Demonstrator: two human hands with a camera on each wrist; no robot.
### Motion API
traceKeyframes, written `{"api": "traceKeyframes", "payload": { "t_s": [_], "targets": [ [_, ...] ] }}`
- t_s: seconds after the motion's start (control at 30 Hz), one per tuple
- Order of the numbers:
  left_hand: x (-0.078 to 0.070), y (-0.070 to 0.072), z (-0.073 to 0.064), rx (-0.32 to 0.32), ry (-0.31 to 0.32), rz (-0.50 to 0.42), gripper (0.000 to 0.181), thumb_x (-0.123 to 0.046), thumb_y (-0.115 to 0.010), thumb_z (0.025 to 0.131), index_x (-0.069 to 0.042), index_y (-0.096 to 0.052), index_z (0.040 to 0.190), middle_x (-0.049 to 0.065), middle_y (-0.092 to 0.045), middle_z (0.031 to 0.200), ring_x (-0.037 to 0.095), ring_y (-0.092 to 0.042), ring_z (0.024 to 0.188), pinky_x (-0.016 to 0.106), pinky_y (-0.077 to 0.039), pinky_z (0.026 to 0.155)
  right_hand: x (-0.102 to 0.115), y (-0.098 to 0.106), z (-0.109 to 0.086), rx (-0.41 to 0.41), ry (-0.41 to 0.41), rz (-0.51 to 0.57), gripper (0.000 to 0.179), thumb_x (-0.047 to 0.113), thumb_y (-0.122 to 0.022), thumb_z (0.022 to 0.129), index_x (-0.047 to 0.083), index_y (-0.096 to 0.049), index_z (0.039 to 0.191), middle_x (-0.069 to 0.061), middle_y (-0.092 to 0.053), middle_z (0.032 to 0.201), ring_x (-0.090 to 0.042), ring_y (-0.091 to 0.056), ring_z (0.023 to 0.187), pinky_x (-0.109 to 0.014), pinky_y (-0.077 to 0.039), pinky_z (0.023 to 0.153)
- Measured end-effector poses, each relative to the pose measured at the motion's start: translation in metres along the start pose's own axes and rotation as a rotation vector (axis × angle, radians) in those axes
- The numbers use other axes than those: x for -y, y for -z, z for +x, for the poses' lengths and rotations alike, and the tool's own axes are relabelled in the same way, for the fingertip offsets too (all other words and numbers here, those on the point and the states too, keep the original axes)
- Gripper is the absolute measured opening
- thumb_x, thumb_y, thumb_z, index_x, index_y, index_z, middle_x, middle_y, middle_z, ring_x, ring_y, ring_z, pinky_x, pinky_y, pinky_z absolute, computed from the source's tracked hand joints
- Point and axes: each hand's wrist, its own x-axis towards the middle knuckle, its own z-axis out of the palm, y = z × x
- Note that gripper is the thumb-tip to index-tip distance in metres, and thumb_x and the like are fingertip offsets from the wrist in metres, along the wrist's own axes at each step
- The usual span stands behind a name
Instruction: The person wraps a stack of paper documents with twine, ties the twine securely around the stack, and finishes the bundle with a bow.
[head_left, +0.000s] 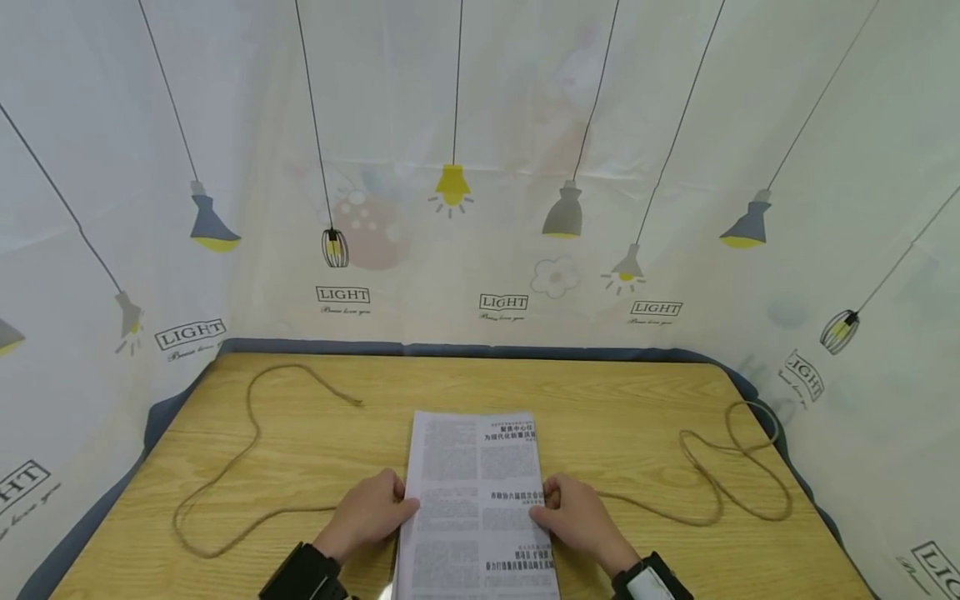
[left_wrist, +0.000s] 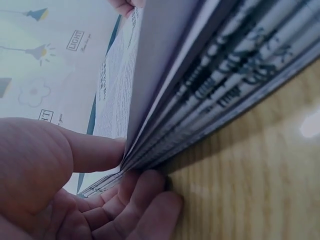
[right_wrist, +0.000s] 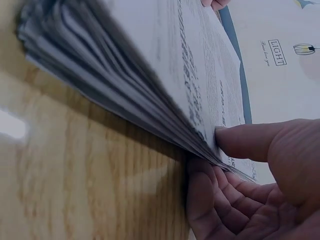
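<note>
A stack of folded newspapers (head_left: pixel 480 500) lies lengthwise at the near middle of the wooden table. My left hand (head_left: pixel 372 510) pinches its left edge, thumb on top and fingers curled underneath. On the opposite edge my right hand (head_left: pixel 581 517) grips the same way, as the right wrist view shows with the layered newspapers (right_wrist: pixel 135 90) between thumb and fingers. A thin brown rope (head_left: pixel 258 433) loops on the left and runs in behind my left hand. More rope (head_left: pixel 716 483) comes out past my right hand; anything under the stack is hidden.
The wooden table (head_left: pixel 600 400) has a dark blue band (head_left: pixel 525 351) along its far edge. Behind and around it hangs a pale cloth (head_left: pixel 420 108) printed with lamps. Rope coils lie near the table's right edge. A black band sits on each wrist.
</note>
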Motion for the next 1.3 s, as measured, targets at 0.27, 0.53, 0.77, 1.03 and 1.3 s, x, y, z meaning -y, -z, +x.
{"api": "traceKeyframes", "payload": {
  "t_s": [0.27, 0.53, 0.77, 1.03, 1.3],
  "targets": [
    [-0.001, -0.001, 0.009, -0.031, 0.008, 0.030, 0.024, -0.028, -0.068, 0.087, -0.006, -0.058, 0.086, 0.003, -0.059, 0.076, 0.016, -0.052, 0.063, 0.029, -0.037, 0.057, 0.000, 0.000, 0.008, -0.022, -0.036, -0.022, 0.026, 0.017, -0.072, 0.084, 0.002, -0.063, 0.103, -0.002, -0.064, 0.078, -0.014, -0.057, 0.069, -0.028, -0.044, 0.062],
    [-0.002, 0.000, 0.011, -0.010, 0.015, 0.007, 0.024, -0.028, -0.068, 0.088, -0.006, -0.057, 0.087, 0.003, -0.058, 0.076, 0.016, -0.051, 0.064, 0.028, -0.036, 0.056, 0.000, 0.002, 0.010, -0.011, -0.027, -0.013, 0.025, 0.017, -0.074, 0.083, 0.003, -0.060, 0.099, -0.003, -0.064, 0.078, -0.014, -0.058, 0.067, -0.028, -0.045, 0.060],
    [0.001, 0.001, 0.011, 0.012, 0.031, 0.000, 0.024, -0.027, -0.068, 0.089, -0.006, -0.057, 0.087, 0.003, -0.058, 0.073, 0.016, -0.052, 0.059, 0.028, -0.036, 0.053, 0.001, 0.000, 0.008, -0.014, 0.006, -0.018, 0.025, 0.015, -0.074, 0.084, 0.002, -0.058, 0.097, -0.003, -0.063, 0.075, -0.014, -0.056, 0.064, -0.028, -0.043, 0.057],
    [-0.001, 0.001, 0.010, -0.014, 0.017, 0.063, 0.024, -0.028, -0.068, 0.089, -0.006, -0.062, 0.085, 0.002, -0.059, 0.071, 0.015, -0.051, 0.059, 0.028, -0.036, 0.053, 0.009, -0.010, 0.004, -0.135, 0.020, -0.203, 0.023, 0.017, -0.075, 0.084, 0.002, -0.063, 0.098, -0.001, -0.065, 0.073, -0.010, -0.056, 0.061, -0.026, -0.042, 0.053],
    [-0.008, -0.003, 0.012, -0.030, 0.003, 0.116, 0.026, -0.029, -0.064, 0.091, -0.008, -0.058, 0.078, 0.002, -0.053, 0.064, 0.016, -0.048, 0.056, 0.028, -0.033, 0.050, 0.016, -0.014, 0.003, -0.189, 0.025, -0.323, 0.020, 0.016, -0.075, 0.083, 0.001, -0.069, 0.095, -0.001, -0.066, 0.072, -0.008, -0.056, 0.058, -0.024, -0.042, 0.051]
  ]
}}
